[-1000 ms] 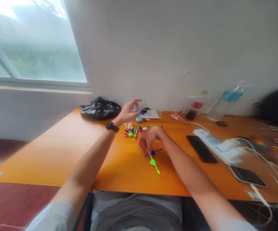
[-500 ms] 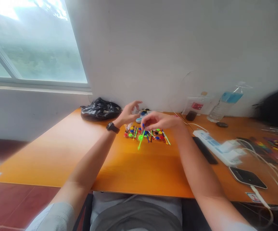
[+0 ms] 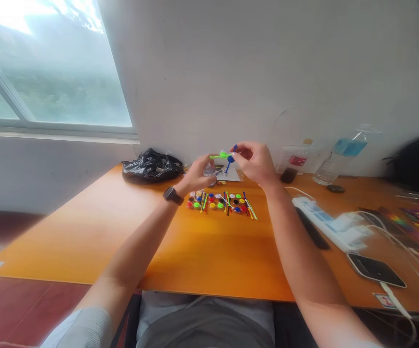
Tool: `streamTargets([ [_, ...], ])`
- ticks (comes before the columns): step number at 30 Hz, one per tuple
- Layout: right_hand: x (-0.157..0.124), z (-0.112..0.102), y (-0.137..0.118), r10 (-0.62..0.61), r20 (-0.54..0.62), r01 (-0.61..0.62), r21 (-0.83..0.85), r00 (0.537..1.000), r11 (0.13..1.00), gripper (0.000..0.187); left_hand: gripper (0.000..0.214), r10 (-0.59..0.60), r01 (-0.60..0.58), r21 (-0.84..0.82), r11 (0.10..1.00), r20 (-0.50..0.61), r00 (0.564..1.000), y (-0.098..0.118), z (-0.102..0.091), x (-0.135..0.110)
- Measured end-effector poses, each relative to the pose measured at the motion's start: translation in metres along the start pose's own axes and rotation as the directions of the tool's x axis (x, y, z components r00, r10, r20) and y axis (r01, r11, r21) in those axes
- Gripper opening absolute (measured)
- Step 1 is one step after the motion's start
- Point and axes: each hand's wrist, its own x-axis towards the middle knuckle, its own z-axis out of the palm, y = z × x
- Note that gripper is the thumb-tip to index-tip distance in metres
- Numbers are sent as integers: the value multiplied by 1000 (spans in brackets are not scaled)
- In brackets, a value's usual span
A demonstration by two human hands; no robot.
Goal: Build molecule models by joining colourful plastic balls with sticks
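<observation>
In the head view, my right hand (image 3: 255,162) is raised above the back of the table, its thumb and fingertips pinching joined plastic construction pieces. They include a bright green rod (image 3: 217,156) pointing left and a blue rod (image 3: 227,167) hanging down from a round blue connector (image 3: 231,159). My left hand (image 3: 198,175), with a black watch on the wrist, is beside them with thumb and fingers apart. The green rod's left end lies close to its fingertips; whether they touch I cannot tell. Below, several coloured connectors (image 3: 213,205) and rods (image 3: 226,203) lie in groups.
A black plastic bag (image 3: 151,166) sits at the back left by the wall. On the right are a white power strip (image 3: 327,220) with cables, a phone (image 3: 376,269), a water bottle (image 3: 342,154) and a bottle with a red label (image 3: 297,160). Printed paper (image 3: 233,174) lies behind the hands.
My right hand has risen away from the laid-out pieces with the green and blue pieces, which have turned so the green rod points left. My left hand has moved slightly down and right.
</observation>
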Motion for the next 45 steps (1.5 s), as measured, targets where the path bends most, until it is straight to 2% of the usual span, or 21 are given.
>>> streamTargets([
  [5, -1, -12, -5, 29, 51, -27, -25, 998, 999, 17, 65, 2, -2, 77, 997, -5, 1000, 1, -4, -2],
  [8, -2, -19, -6, 63, 149, -54, -63, 987, 997, 14, 67, 29, -31, 134, 991, 17, 999, 1, -3, -3],
  [11, -3, -18, -4, 73, 250, -49, -102, 965, 994, 12, 69, 47, -57, 166, 984, 59, 997, 5, 1, -4],
  [14, -3, -12, -1, 65, 273, -40, -95, 960, 995, 14, 69, 59, -73, 155, 985, 94, 994, 8, 7, -4],
  [20, -3, -10, -2, 38, 193, -45, 32, 980, 998, 25, 69, 57, -60, 94, 994, 43, 997, 5, 11, -4],
  [24, -3, -10, -4, 54, 232, -92, 155, 971, 984, 30, 66, 26, -27, 47, 999, 22, 999, 1, 11, -4],
  [26, -2, -9, -5, 59, 155, -90, 201, 986, 975, 31, 65, 20, -20, 19, 1000, 13, 1000, 1, 12, -3],
  [29, 0, -6, -6, 42, -55, -28, 236, 998, 971, 31, 63, -6, 6, -24, 1000, -14, 1000, 2, 13, -2],
  [31, 0, -5, -6, 9, -116, 15, 207, 993, 978, 29, 62, -30, 28, -53, 998, -43, 999, 4, 13, -2],
  [32, 0, -3, -5, -12, -97, 28, 174, 995, 984, 29, 61, -41, 37, -68, 997, -60, 997, 5, 13, -2],
  [34, -2, 0, -5, -56, 31, 53, 97, 998, 994, 28, 60, -60, 51, -98, 994, -89, 994, 8, 13, -1],
  [37, -6, 7, -5, -113, 201, 114, 9, 973, 993, 30, 57, -75, 58, -145, 988, -116, 990, 12, 12, 1],
  [41, -9, 15, 0, -115, 183, 133, -93, 976, 987, 33, 53, -77, 41, -216, 975, -161, 984, 14, 13, 2],
  [45, -8, 16, 10, -46, 314, 53, -15, 948, 998, 41, 54, -45, -4, -200, 980, -239, 970, 14, 16, 5],
])
